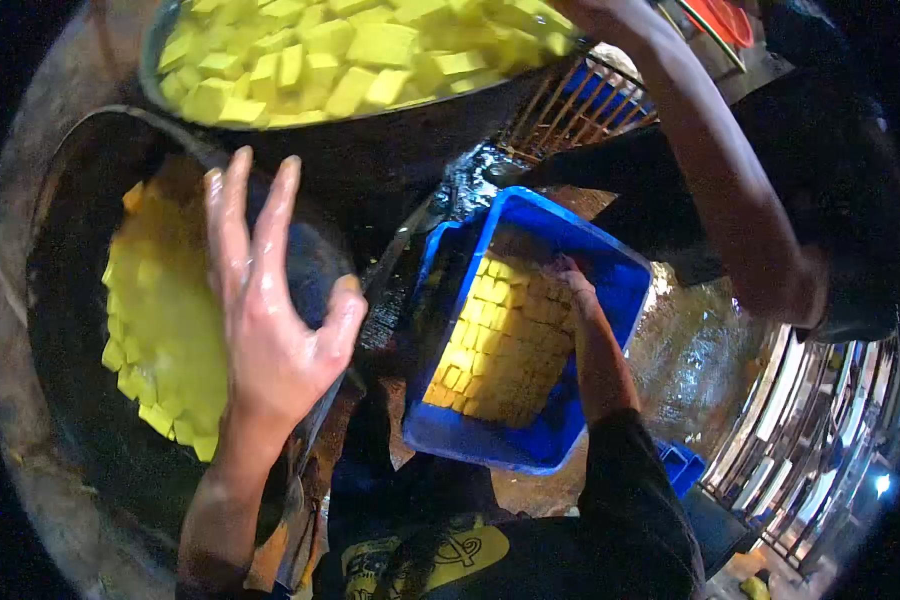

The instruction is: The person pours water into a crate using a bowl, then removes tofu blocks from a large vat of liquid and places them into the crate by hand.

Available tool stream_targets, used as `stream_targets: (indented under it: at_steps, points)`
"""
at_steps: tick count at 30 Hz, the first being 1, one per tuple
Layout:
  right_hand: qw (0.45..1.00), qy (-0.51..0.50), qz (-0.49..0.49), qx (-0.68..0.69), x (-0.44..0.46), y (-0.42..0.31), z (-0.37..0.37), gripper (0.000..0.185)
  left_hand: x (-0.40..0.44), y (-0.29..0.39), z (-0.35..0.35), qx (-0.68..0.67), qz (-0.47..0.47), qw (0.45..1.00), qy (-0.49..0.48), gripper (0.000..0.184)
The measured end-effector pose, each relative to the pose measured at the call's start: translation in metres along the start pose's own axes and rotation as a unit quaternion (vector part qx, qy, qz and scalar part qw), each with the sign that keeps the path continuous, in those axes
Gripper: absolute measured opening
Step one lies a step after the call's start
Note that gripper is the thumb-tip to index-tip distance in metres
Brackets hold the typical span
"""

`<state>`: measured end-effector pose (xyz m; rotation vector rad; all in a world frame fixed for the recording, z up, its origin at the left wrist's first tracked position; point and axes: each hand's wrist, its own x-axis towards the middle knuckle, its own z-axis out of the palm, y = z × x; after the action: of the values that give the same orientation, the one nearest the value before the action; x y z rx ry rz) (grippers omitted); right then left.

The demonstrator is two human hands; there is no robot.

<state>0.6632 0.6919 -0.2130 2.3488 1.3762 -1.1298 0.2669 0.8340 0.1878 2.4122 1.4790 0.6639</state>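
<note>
My left hand (275,320) is raised with its fingers spread and nothing in them. It is over the right side of a dark round vat (65,290), where yellow blocks (160,340) lie in cloudy liquid. My right hand (573,280) reaches into a blue crate (525,455), by the upper right edge of the rows of yellow blocks (490,340) packed there. Its fingers are partly hidden and blurred, so what they hold, if anything, cannot be made out.
A large vat (310,125) of yellow blocks in liquid spans the top. At the upper right, a co-worker's arm (720,170) reaches toward that vat. A brown slatted crate (570,110) stands beyond the blue crate. Stacked slats (810,430) stand at the right.
</note>
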Motion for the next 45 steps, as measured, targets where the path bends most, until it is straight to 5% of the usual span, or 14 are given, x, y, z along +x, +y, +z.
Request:
stream_targets:
  at_steps: [7,11,15,18,20,22,23,31,32,37,39,42,43,45]
  points:
    - [0.977,0.105,-0.128,-0.132,0.017,-0.001,-0.002,0.056,-0.021,-0.071,-0.068,-0.474,-0.093,0.871,-0.09,0.069]
    - [0.926,0.027,-0.262,0.269,-0.099,-0.137,-0.094,0.049,-0.075,-0.167,-0.097,-0.331,-0.186,0.923,-0.054,0.047]
    - [0.875,0.096,-0.344,0.326,-0.314,-0.348,-0.174,0.024,-0.161,-0.241,-0.067,-0.116,-0.22,0.936,-0.25,0.032]
    - [0.861,-0.017,-0.5,0.096,-0.359,-0.461,-0.174,0.026,-0.22,-0.254,-0.033,-0.039,-0.221,0.832,-0.508,0.027]
    - [0.841,-0.082,-0.52,-0.13,-0.34,-0.517,-0.132,0.025,-0.315,-0.281,0.014,-0.315,-0.173,0.854,-0.375,0.028]
    - [0.791,-0.126,-0.452,-0.392,-0.31,-0.556,-0.072,0.022,-0.312,-0.266,0.0,-0.321,-0.169,0.818,-0.446,0.033]
    - [0.779,-0.122,-0.44,-0.43,-0.291,-0.557,-0.04,0.022,-0.262,-0.235,-0.044,-0.019,-0.151,0.702,-0.696,0.035]
    - [0.751,-0.089,-0.496,-0.426,-0.195,-0.504,0.087,0.026,-0.376,-0.3,0.156,0.069,-0.278,0.758,-0.586,0.078]
    - [0.748,-0.098,-0.503,-0.423,-0.19,-0.501,0.088,0.026,-0.378,-0.293,0.182,0.085,-0.285,0.752,-0.589,0.06]
    - [0.721,-0.211,-0.521,-0.405,-0.164,-0.519,0.054,0.029,-0.259,-0.284,0.009,0.05,-0.226,0.681,-0.694,0.047]
    - [0.716,-0.26,-0.512,-0.397,-0.152,-0.55,0.029,0.029,-0.224,-0.308,-0.048,-0.159,-0.305,0.724,-0.598,0.043]
    - [0.739,-0.239,-0.512,-0.367,-0.132,-0.622,-0.005,0.031,-0.176,-0.335,-0.072,-0.154,-0.382,0.797,-0.441,0.054]
    - [0.752,-0.207,-0.517,-0.353,-0.126,-0.648,-0.014,0.031,-0.194,-0.38,-0.021,-0.175,-0.333,0.882,-0.286,0.042]
    - [0.777,-0.112,-0.529,-0.322,-0.114,-0.699,-0.018,0.032,-0.158,-0.395,-0.031,-0.234,-0.413,0.872,-0.122,0.04]
